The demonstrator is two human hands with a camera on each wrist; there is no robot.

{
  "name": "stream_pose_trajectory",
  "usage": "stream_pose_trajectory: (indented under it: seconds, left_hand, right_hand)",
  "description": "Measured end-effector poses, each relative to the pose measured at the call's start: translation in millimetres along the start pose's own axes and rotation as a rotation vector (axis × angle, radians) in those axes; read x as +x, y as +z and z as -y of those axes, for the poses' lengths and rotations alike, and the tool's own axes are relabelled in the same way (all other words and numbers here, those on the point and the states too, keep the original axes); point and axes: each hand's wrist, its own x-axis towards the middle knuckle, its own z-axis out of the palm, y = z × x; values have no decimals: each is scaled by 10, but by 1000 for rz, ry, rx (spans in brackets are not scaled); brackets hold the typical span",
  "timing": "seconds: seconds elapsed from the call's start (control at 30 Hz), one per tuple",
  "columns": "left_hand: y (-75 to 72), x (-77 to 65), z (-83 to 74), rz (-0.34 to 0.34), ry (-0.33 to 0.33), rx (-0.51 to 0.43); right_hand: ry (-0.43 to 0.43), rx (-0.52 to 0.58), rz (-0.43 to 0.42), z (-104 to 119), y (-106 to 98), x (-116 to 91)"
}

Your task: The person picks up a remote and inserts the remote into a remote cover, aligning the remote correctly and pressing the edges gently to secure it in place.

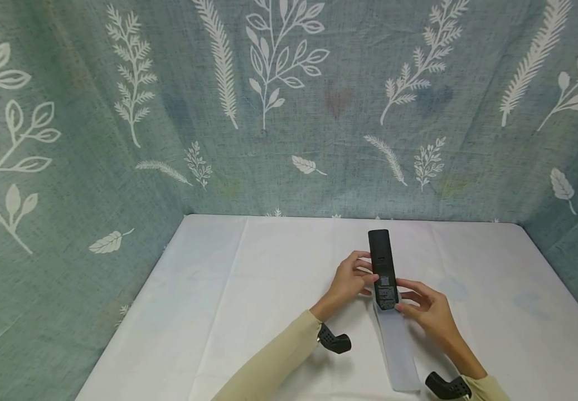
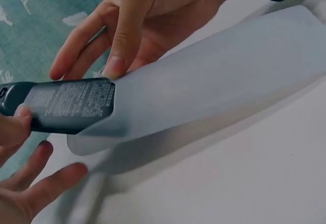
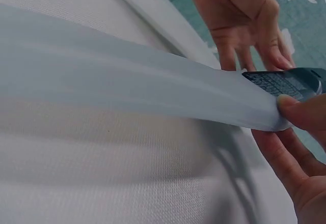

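Note:
A long black remote control [image 1: 381, 259] lies back side up, with a printed label [image 2: 76, 102] near its lower end. That end sits in the mouth of a translucent whitish sleeve [image 1: 396, 351], which stretches limply towards me. My left hand [image 1: 349, 278] holds the remote from the left, thumb on its back face; in the left wrist view its fingers [image 2: 56, 180] spread below. My right hand [image 1: 431, 312] pinches the sleeve's mouth at the remote's right edge. In the right wrist view, the right thumb [image 3: 290, 104] presses on the sleeve's rim. The remote's underside is hidden.
A white-covered table [image 1: 268, 267] lies beneath the hands. Green leaf-patterned cloth [image 1: 294, 139] hangs behind it and at both sides. Each wrist carries a black camera mount [image 1: 335, 340].

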Motion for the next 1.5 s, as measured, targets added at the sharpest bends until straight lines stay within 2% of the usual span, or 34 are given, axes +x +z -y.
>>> stream_pose_trajectory:
  seconds: [0.13, 0.23, 0.4, 0.53, 0.8, 1.03, 1.37, 1.5]
  left_hand:
    - [-32, -37, 21, 125, 29, 74]
    - [-58, -64, 46, 191, 67, 148]
    - [-67, -105, 75, 246, 74, 81]
    - [-68, -128, 69, 252, 101, 67]
    - [-97, -109, 85, 263, 211, 173]
    - [-139, -115, 66, 260, 235, 191]
    - [-209, -139, -27, 260, 235, 182]
    - [-233, -202, -152, 273, 236, 152]
  right_hand:
    - [15, 30, -5, -4, -7, -8]
    - [39, 32, -5, -13, -20, -6]
    - [55, 47, 17, -22, -44, -7]
    - [53, 82, 48, -11, -57, -15]
    - [40, 74, 151, 34, -89, -3]
    - [37, 81, 235, 110, -75, 38]
    - [23, 5, 225, 203, -30, 87]
    - [33, 4, 220, 241, -22, 95]
